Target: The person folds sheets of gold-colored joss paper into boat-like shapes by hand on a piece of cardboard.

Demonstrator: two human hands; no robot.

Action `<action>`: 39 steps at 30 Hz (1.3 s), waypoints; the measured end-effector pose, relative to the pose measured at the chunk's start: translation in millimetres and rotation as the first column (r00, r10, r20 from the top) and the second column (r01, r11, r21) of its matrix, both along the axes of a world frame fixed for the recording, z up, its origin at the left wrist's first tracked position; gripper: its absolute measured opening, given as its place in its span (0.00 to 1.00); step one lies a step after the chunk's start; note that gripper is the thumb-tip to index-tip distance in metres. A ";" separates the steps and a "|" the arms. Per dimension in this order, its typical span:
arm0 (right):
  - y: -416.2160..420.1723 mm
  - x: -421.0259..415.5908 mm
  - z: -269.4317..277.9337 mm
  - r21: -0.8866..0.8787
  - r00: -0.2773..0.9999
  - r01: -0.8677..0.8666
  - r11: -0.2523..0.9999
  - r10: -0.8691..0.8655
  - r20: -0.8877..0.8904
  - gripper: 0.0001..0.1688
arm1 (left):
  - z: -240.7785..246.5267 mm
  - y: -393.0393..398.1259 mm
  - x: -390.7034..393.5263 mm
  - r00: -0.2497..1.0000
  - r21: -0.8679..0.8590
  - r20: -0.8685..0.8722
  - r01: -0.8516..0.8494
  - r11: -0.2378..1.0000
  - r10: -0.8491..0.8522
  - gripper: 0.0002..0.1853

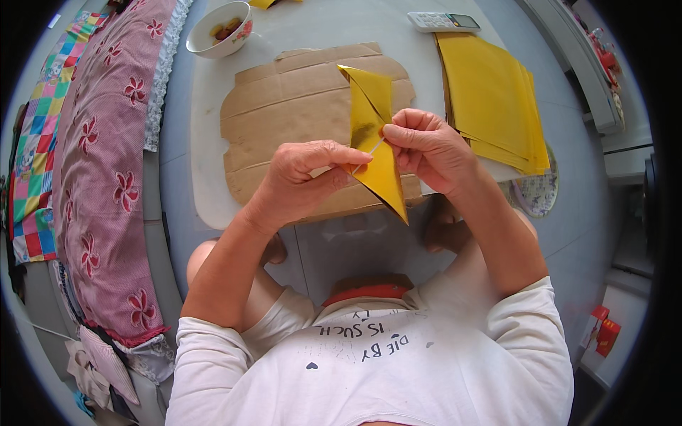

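Observation:
A folded sheet of shiny gold paper [373, 106], with pointed ends, is held up over a flattened piece of cardboard [287, 117]. My left hand [314, 173] pinches its left edge between thumb and finger, together with the lower end of a thin white strip or stick [376, 146]. The upper end of that strip is between the thumb and finger of my right hand [431, 146], at the right edge of the gold paper. Whether the strip is string or a stick, I cannot tell.
Right of the cardboard lies a stack of gold paper sheets [490, 101], with a white remote control [444, 22] at its top edge. A floral bowl [221, 32] holding small brown items stands at the table's [205, 197] upper left. A sofa with a pink cover [106, 160] is at left.

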State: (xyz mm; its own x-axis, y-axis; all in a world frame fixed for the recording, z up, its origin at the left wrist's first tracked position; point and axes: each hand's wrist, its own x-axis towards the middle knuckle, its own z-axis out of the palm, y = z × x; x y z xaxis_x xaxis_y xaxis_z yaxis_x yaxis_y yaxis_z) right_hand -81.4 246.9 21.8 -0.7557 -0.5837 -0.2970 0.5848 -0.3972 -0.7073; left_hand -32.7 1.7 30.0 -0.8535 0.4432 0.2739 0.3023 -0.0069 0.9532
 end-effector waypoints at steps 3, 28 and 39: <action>1.4 0.4 -1.9 -0.027 1.000 -0.025 0.999 0.025 -0.006 0.04 | 4.3 0.6 1.5 0.997 -0.072 -0.070 -0.035 0.997 0.030 0.13; -14.9 21.4 4.4 -0.039 0.690 0.145 0.989 -0.130 -0.712 0.14 | 3.5 7.0 -0.7 0.980 0.184 -0.068 -0.172 0.968 0.187 0.11; -25.0 27.9 -4.3 -0.228 0.876 0.230 0.946 -0.303 -0.376 0.07 | -9.1 21.9 -3.8 0.969 0.306 0.030 -0.244 0.920 0.247 0.09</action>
